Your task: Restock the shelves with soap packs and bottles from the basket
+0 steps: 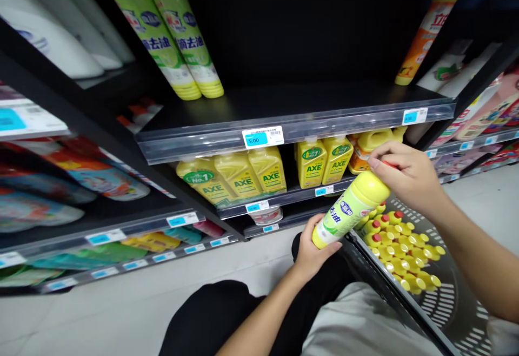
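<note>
Between my two hands a yellow-green dish soap bottle (351, 208) lies tilted, its base toward the lower left. My left hand (314, 250) wraps around the base end. At the top end my right hand (407, 175) grips the red cap, which my fingers mostly cover. Below my right forearm stands a grey slotted basket (458, 285), holding many small yellow bottles (399, 248), a few with red caps. Two tall bottles (178, 37) with matching labels stand on the shelf (284, 104) in front of me.
Yellow AXE bottles (237, 177) fill part of the lower shelf, behind its price-tag rail (292, 199). An orange bottle (425, 37) stands at the upper shelf's right end. A dark upright divider (133, 123) separates the left shelves, which hold other bottles (97, 169).
</note>
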`<state>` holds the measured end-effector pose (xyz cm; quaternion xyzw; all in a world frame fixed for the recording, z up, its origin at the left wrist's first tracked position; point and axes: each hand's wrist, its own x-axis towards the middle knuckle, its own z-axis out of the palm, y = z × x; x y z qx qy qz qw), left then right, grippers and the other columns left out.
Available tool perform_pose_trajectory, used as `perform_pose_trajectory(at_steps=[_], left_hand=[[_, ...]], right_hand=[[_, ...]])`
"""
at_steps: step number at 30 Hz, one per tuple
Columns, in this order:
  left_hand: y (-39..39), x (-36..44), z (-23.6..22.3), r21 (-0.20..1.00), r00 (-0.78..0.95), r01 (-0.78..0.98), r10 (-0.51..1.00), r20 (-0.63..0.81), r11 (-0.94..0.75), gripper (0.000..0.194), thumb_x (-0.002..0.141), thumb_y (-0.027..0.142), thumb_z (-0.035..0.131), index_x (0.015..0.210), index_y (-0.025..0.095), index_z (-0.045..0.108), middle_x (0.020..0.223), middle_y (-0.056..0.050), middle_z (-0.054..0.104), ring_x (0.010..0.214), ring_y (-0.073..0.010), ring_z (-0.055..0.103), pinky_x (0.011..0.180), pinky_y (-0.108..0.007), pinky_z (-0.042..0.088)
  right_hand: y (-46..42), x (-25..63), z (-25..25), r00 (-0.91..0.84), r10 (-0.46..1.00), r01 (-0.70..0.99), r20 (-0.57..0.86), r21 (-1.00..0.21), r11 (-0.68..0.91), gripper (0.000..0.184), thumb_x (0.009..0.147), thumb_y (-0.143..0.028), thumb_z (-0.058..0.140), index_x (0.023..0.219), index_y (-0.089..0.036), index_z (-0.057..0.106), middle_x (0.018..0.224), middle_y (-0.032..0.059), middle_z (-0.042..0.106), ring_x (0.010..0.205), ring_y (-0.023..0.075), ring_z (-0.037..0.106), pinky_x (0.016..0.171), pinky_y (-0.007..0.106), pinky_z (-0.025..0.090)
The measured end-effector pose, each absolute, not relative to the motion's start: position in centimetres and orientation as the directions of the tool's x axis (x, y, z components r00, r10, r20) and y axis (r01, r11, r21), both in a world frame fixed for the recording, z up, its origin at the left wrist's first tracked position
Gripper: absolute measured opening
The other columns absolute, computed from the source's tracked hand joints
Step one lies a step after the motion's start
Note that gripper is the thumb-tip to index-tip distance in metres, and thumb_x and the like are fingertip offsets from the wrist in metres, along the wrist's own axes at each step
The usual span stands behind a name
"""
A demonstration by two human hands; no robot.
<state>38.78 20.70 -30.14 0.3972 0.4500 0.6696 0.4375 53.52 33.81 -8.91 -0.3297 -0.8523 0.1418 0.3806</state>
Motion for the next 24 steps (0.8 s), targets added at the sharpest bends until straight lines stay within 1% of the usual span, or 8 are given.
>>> perform_pose_trajectory(at_steps=[3,5,8,11,14,17,21,24], left_hand=[[20.7,38.6,-30.1,0.949,-0.376,-0.239,0.920,0.106,-0.207,0.067,0.062,0.044,0.091,0.116,0.016,0.063,0.108,-0.008,0.070,0.096,-0.0225,0.066,0.086,-0.033,0.054],[20.6,38.3,-30.0,0.918,-0.330,-0.360,0.943,0.040,-0.165,0.071,0.062,0.046,0.091,0.118,0.015,0.061,0.099,-0.007,0.071,0.080,-0.0184,0.067,0.071,-0.029,0.054],[20.6,37.8,-29.4,0.800,-0.166,-0.596,0.986,-0.030,-0.076,0.071,0.065,0.051,0.089,0.117,0.015,0.059,0.080,-0.003,0.068,0.055,-0.0137,0.061,0.048,-0.023,0.044],[20.6,37.0,-28.6,0.649,0.032,-0.761,0.999,-0.003,0.026,0.060,0.069,0.058,0.084,0.103,0.014,0.061,0.075,-0.003,0.067,0.049,-0.0134,0.059,0.042,-0.021,0.039],[20.4,36.1,-28.0,0.503,0.320,-0.822,0.947,0.019,0.268,0.062,0.074,0.069,0.074,0.093,0.011,0.065,0.070,-0.003,0.062,0.044,-0.0098,0.052,0.039,-0.020,0.032],[20.1,35.5,-27.4,0.355,0.437,-0.847,0.899,0.042,0.395,0.064,0.074,0.070,0.074,0.102,0.013,0.068,0.075,-0.002,0.061,0.041,-0.0052,0.043,0.036,-0.018,0.021],[20.2,35.6,-26.8,0.359,0.304,-0.887,0.952,-0.016,0.289,0.063,0.074,0.068,0.075,0.107,0.015,0.066,0.077,-0.001,0.061,0.043,-0.0043,0.041,0.038,-0.017,0.022],[20.7,35.4,-26.9,0.610,-0.055,-0.793,0.997,-0.062,-0.006,0.062,0.073,0.065,0.078,0.104,0.014,0.063,0.076,-0.003,0.063,0.049,-0.0088,0.050,0.044,-0.020,0.034]], right_hand=[[34.6,52.5,-9.2,-0.511,0.669,0.396,0.540,-0.543,0.740,0.052,0.093,-0.060,0.058,0.061,-0.020,0.065,0.083,0.0062,0.068,0.073,0.0184,0.061,0.064,0.032,0.045],[35.2,52.3,-9.4,-0.528,0.656,0.347,0.540,-0.567,0.747,0.056,0.093,-0.068,0.054,0.064,-0.020,0.065,0.084,0.0064,0.068,0.075,0.0190,0.062,0.067,0.032,0.046],[36.0,52.6,-10.4,-0.530,0.647,0.283,0.549,-0.604,0.745,0.060,0.094,-0.074,0.046,0.072,-0.022,0.064,0.082,0.0057,0.065,0.077,0.0205,0.061,0.070,0.034,0.047],[35.8,53.0,-12.3,-0.550,0.662,0.257,0.509,-0.652,0.714,0.057,0.096,-0.073,0.041,0.076,-0.023,0.060,0.079,0.0043,0.062,0.075,0.0205,0.058,0.070,0.034,0.045],[34.8,53.1,-14.8,-0.603,0.667,0.254,0.438,-0.687,0.681,0.055,0.099,-0.069,0.039,0.081,-0.022,0.060,0.082,0.0044,0.062,0.077,0.0207,0.058,0.071,0.034,0.044],[33.5,52.8,-16.9,-0.660,0.651,0.247,0.375,-0.710,0.659,0.050,0.101,-0.064,0.038,0.087,-0.022,0.061,0.085,0.0040,0.062,0.080,0.0209,0.058,0.074,0.034,0.043],[31.6,52.1,-18.5,-0.701,0.650,0.243,0.293,-0.759,0.604,0.042,0.103,-0.058,0.040,0.094,-0.022,0.061,0.091,0.0041,0.062,0.084,0.0205,0.059,0.076,0.034,0.045],[30.4,51.2,-19.1,-0.696,0.685,0.249,0.216,-0.822,0.513,0.037,0.101,-0.056,0.046,0.111,-0.024,0.061,0.103,0.0058,0.065,0.092,0.0220,0.061,0.083,0.037,0.048]])
